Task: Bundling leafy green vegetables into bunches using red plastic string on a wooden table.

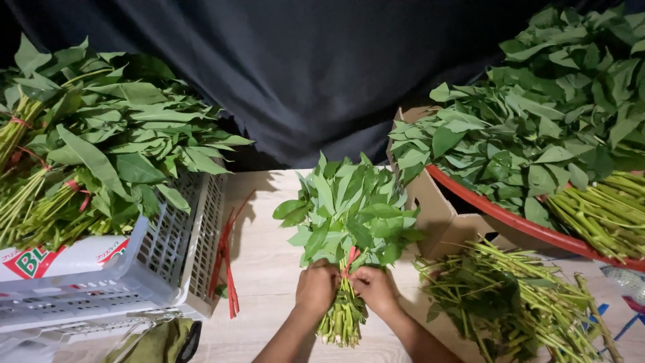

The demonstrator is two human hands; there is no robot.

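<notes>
Both hands, left hand (316,288) and right hand (375,288), gripped a leafy bunch (349,228) at its stems (red tie (350,258) between them) on the table (269,269). Left of the bunch lay red bands (228,269), then a white crate (168,269).

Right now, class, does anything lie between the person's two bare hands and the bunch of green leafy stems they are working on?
Nothing visible does. The left hand and right hand already grip the bunch of green leafy stems at its stalks, fingers meeting at the thin red tie around it.
</notes>
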